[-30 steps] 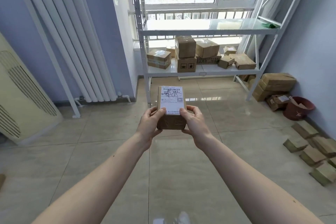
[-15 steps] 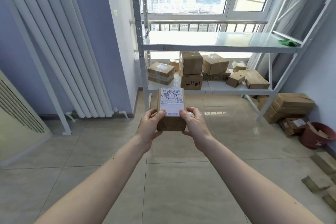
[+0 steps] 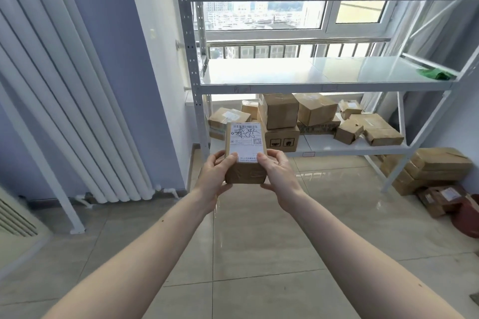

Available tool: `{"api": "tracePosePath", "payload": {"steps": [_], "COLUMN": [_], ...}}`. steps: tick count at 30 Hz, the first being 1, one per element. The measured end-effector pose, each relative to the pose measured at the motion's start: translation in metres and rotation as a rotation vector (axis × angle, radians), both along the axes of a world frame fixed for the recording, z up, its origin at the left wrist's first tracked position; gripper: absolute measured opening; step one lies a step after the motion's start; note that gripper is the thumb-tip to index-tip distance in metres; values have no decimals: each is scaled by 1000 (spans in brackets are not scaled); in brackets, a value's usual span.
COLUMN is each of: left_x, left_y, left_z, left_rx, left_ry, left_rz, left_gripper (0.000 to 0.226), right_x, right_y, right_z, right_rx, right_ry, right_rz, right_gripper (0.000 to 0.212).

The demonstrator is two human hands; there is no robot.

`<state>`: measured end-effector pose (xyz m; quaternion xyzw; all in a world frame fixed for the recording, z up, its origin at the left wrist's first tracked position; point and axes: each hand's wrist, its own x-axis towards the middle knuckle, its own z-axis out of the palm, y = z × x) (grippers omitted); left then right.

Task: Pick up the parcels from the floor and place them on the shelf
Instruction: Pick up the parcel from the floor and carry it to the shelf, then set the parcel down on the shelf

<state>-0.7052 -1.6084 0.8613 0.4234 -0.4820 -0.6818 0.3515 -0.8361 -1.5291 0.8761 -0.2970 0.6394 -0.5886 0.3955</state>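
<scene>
Small brown cardboard parcel with a white printed shipping label [image 3: 245, 153]: held up in the air before the white metal shelving rack [image 3: 326, 84], above the tiled floor. Left hand [image 3: 215, 176]: fingers curled round the parcel's left side, thumb on the label. Right hand [image 3: 278, 175]: likewise gripping the right side, thumb on the label's edge. Rack, lower shelf: a cluster of brown cardboard boxes [image 3: 305, 119], some stacked. Rack, middle shelf: one crumpled green item [image 3: 436, 74] at the right end. Floor right of the rack: stacked flat cardboard cartons [image 3: 430, 169].
</scene>
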Motion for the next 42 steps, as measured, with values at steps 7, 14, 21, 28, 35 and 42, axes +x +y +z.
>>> {"api": "tracePosePath", "payload": {"steps": [7,14,21,28,35,42], "left_x": [-35,-91,-159,-207,-252,-286], "left_y": [-88,-184,-272,-358,-470,-571], "left_z": [-2,-6,1,2,-11,-4], "left_rx": [26,39,25,0,-52,-71], "left_ry": [-11,0,24,-7,-15,-10], "left_rz": [-20,-25,-12,-4,12,-18], "left_gripper": [50,50,48,37,53,67], "right_x": [-34,-91,-163,-210,-253,-284], "right_y": [-88,-186,-277,-363,-468,-564], "right_z": [-4,-12,1,1,-3,3], "right_rx": [10,20,7,0,4,9], "right_ry": [-13,-6,32,23,42,51], "right_rz": [-16,-22,12,13,-21,-30], "right_gripper": [36,30,26,36,41,35]}}
